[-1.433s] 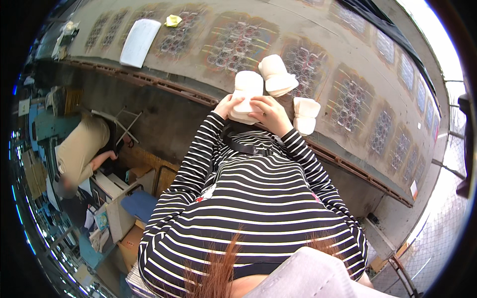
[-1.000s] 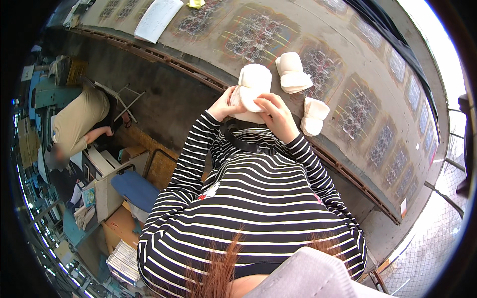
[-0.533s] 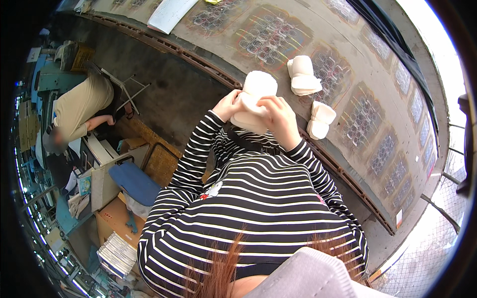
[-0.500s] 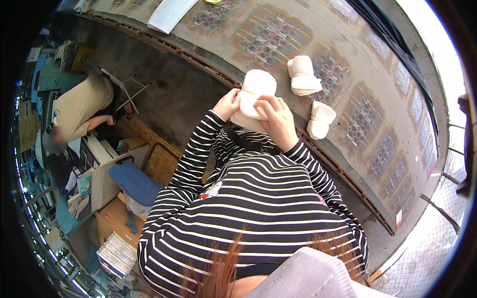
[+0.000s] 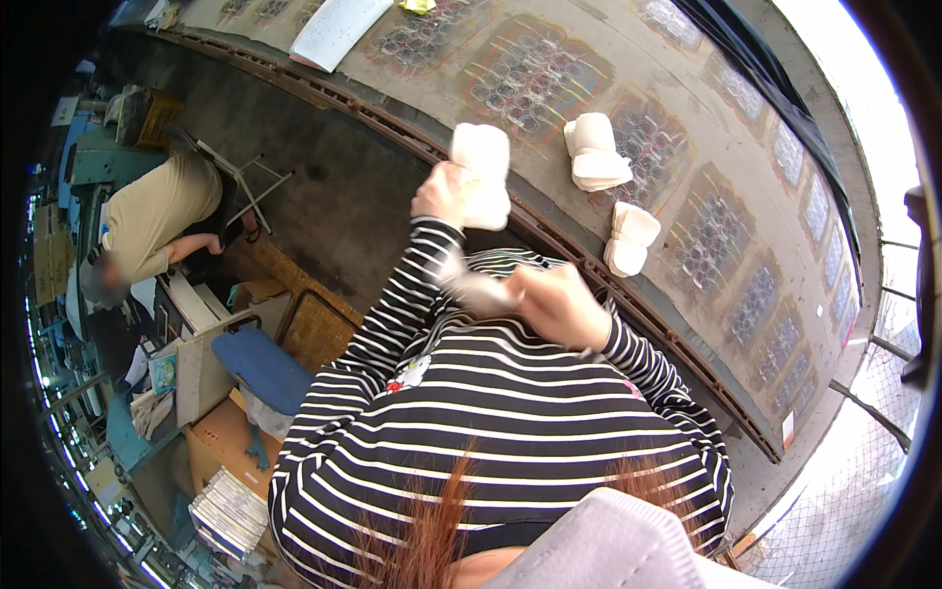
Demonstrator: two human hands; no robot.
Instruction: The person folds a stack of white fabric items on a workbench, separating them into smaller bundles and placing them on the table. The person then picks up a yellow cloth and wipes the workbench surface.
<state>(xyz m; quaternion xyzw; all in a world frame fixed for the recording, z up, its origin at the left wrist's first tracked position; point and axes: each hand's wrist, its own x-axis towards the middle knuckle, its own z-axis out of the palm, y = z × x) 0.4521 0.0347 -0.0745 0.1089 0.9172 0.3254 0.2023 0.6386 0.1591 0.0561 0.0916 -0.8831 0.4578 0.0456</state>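
Observation:
My left hand [image 5: 440, 194] is raised over the edge of the long grey bench [image 5: 687, 128] and grips a stack of white moulded cups [image 5: 483, 175]. My right hand [image 5: 557, 304] is drawn back near my chest, closed on a thin white piece [image 5: 479, 291] that is blurred by motion. Both sleeves are black-and-white striped. Two more white stacks rest on the bench: one [image 5: 595, 153] just right of the held stack, another [image 5: 628, 240] lower right.
The bench carries rows of patterned patches [image 5: 535, 77] and a white sheet [image 5: 336, 29] at its far end. Another person in a beige shirt [image 5: 152, 211] bends at left. A blue seat [image 5: 260, 365], cardboard box [image 5: 221, 442] and paper pile [image 5: 231, 510] lie below.
Both hands were together on the white stack. Now my right hand has pulled back toward my chest with a white piece, and my left hand keeps the stack.

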